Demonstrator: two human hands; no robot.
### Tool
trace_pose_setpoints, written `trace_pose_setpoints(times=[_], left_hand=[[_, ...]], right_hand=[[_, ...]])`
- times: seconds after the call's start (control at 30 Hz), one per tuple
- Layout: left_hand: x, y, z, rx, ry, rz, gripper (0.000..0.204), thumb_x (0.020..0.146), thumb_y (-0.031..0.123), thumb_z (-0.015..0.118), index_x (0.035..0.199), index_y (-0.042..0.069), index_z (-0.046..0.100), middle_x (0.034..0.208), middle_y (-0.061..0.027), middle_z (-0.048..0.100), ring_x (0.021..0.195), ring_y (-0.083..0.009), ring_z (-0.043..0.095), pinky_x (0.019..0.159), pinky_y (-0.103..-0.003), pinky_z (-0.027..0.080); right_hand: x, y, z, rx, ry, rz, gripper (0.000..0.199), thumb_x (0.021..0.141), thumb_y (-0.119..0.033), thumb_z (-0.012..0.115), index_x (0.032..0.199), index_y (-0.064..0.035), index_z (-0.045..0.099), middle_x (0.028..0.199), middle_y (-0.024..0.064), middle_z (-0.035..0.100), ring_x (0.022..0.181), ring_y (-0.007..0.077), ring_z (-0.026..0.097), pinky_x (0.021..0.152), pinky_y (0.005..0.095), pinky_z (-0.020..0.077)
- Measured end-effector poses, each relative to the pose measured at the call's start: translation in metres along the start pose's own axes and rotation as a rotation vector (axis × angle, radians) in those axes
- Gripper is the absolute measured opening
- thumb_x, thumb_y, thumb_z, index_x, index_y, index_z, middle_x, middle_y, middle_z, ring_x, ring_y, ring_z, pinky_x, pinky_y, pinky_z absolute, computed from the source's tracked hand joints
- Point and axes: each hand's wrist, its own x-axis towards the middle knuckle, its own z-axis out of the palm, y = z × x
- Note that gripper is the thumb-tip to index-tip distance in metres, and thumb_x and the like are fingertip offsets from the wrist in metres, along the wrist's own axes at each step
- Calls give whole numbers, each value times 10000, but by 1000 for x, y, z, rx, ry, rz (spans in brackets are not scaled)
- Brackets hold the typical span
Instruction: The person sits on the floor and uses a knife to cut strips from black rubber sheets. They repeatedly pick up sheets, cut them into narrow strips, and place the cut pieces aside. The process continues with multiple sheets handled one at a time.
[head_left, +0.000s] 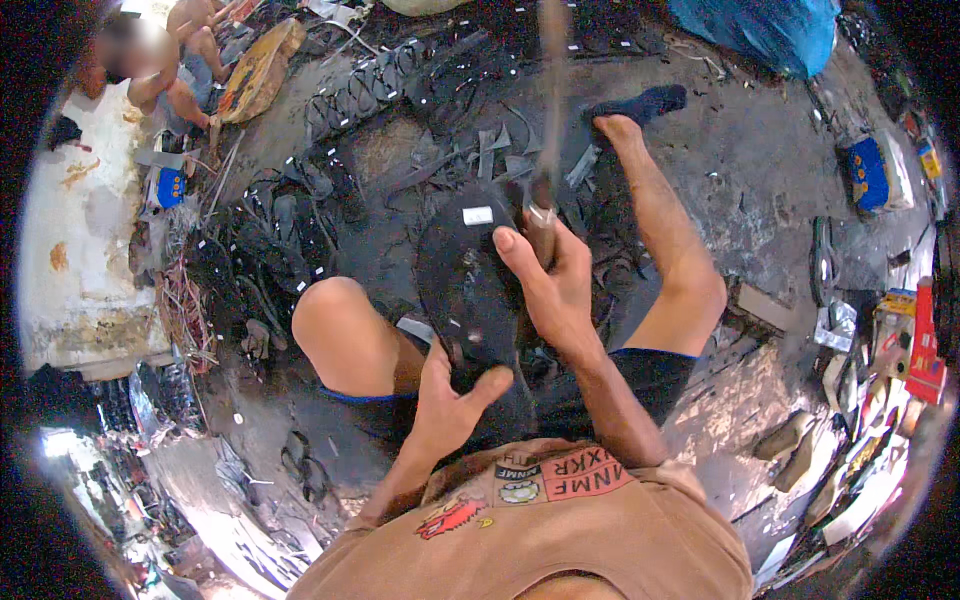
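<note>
Black, flat, round-ended sole (463,265) sits between 2 bare knees (338,330), 1 white rectangular label (479,215) at its far end! Left grip (450,402) pinches the near end; right grip (562,290) wraps round a brown rod-like handle (541,243) with a silvery collar (541,213), beside the sole.

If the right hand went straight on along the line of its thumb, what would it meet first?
Most likely the black sole-shaped piece, near its white label: the thumb of the right hand points that way. Whether the thumb tip already touches it is unclear.
</note>
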Motion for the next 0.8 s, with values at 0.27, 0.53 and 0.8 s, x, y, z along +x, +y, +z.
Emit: trace_pose_setpoints(times=[0.27, 0.53, 0.8], left_hand=[[41, 43, -64, -651, 11, -302, 284, 1005, 185, 701, 1234, 27, 648, 1059, -61, 753, 910, -169, 733, 793, -315, 609], [2, 32, -71, -820, 12, -519, 307, 1006, 203, 705, 1244, 22, 634, 1080, -76, 751, 907, -172, 742, 786, -326, 627], [3, 32, -65, -608, -79, -492, 288, 984, 187, 743, 1198, 15, 655, 1073, -54, 732, 977, -140, 689, 885, -312, 562]], right_hand=[[-71, -34, -7, -57, -158, -17, 290, 1044, -202, 625, 1277, -30, 633, 731, -56, 560, 629, 53, 517, 550, 227, 392], [-231, 2, -104, -614, -474, 279, 265, 1008, -261, 584, 1184, -72, 643, 852, 270, 685, 794, 501, 679, 693, 540, 530], [-165, 18, -79, -723, -463, 205, 247, 1022, -303, 600, 1094, -66, 589, 827, 258, 672, 770, 496, 654, 658, 553, 494]])
